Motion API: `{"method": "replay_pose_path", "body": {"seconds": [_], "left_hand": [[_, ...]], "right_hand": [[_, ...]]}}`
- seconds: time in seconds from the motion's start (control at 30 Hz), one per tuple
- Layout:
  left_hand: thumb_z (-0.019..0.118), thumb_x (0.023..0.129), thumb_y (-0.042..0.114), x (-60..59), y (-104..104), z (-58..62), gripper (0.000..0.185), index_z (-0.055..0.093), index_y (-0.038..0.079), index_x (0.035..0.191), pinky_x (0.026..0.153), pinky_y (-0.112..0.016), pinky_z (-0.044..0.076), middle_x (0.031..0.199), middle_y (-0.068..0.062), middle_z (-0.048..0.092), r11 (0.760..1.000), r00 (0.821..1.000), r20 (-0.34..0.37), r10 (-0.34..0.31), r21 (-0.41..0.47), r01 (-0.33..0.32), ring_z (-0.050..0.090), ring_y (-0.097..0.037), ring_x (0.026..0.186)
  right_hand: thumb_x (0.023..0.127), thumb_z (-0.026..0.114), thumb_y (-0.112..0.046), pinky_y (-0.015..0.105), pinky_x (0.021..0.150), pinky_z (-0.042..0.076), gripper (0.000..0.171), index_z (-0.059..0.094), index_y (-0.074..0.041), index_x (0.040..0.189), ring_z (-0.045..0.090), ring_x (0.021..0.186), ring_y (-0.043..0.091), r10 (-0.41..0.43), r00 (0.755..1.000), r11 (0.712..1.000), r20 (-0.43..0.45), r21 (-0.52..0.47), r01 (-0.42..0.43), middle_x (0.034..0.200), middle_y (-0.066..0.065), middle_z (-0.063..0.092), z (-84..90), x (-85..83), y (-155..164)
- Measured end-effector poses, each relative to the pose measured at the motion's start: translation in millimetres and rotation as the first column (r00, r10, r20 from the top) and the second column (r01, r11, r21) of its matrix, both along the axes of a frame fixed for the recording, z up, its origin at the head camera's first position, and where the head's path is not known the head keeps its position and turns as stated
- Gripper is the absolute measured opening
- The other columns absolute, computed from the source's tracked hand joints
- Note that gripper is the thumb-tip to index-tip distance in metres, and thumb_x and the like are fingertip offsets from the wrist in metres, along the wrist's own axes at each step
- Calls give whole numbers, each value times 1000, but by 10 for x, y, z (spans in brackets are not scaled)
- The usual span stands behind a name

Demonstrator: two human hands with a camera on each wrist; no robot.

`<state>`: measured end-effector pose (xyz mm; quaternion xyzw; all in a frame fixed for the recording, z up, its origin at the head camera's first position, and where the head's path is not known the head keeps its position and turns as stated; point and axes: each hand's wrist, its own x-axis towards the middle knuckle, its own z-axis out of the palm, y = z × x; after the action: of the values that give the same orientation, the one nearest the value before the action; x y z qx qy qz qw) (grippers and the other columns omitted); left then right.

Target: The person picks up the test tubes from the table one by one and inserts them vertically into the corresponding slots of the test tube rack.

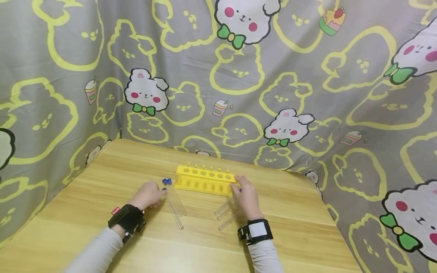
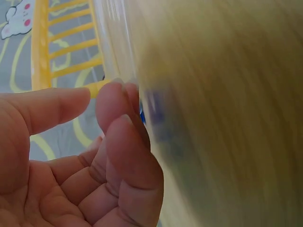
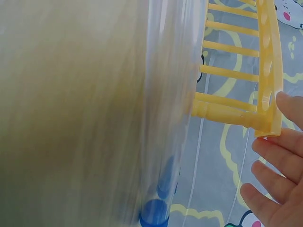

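A yellow test tube rack (image 1: 206,181) stands on the table, its top holes unfilled. My right hand (image 1: 246,197) pinches the rack's right end between thumb and fingers, as the right wrist view also shows. Under and beside that hand lie three clear test tubes (image 1: 228,223); blue caps (image 3: 155,213) show in the right wrist view. My left hand (image 1: 149,195) is at the capped ends of more clear test tubes (image 1: 175,213), left of the rack. Its fingertips are by a blue cap (image 1: 164,189), while in the left wrist view the thumb stands apart from the fingers.
The wooden table (image 1: 164,250) runs back to a grey patterned curtain (image 1: 191,68), which hangs behind it and along both sides. Two more blue caps (image 1: 167,181) lie close together just beyond the left fingertips. Each wrist wears a black strap (image 1: 127,219).
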<state>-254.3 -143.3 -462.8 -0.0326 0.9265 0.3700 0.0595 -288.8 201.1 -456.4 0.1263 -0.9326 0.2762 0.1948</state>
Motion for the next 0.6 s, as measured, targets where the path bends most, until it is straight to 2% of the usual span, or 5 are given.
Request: {"method": "replay_pose_path", "body": {"seconds": [0.13, 0.3, 0.47, 0.6], "left_hand": [[59, 88, 22, -46, 57, -51, 32, 60, 6, 61, 41, -23, 42, 48, -2, 58, 1000, 1000, 7, 9, -2, -9, 52, -13, 40], [56, 84, 16, -85, 101, -95, 24, 60, 6, 63, 40, -21, 40, 47, -1, 56, 999, 999, 34, 40, 30, -41, 51, -12, 40], [58, 86, 17, -89, 103, -96, 24, 60, 5, 66, 40, -21, 41, 48, -2, 57, 998, 996, 69, 52, 24, -53, 52, -13, 41], [60, 86, 19, -81, 69, -87, 23, 57, 7, 66, 40, -21, 42, 49, -2, 57, 999, 997, 68, 47, 25, -48, 52, -12, 41]], "right_hand": [[90, 69, -25, 50, 109, 39, 44, 61, -3, 127, 48, 135, 34, -8, 1000, 1000, 9, -2, 8, 133, 16, 61, -8, 2, -2], [90, 69, -23, 50, 109, 40, 43, 61, -2, 127, 49, 134, 34, -5, 1000, 1000, 3, 3, 5, 132, 16, 62, -8, 4, -14], [91, 68, -24, 50, 108, 40, 44, 61, -2, 127, 49, 134, 34, -4, 1000, 1000, 12, 10, 4, 132, 16, 61, 11, 23, -17], [90, 69, -24, 50, 108, 40, 44, 61, -1, 127, 49, 134, 35, 0, 1000, 1000, 3, 10, 0, 132, 17, 61, 18, 22, -15]]}}
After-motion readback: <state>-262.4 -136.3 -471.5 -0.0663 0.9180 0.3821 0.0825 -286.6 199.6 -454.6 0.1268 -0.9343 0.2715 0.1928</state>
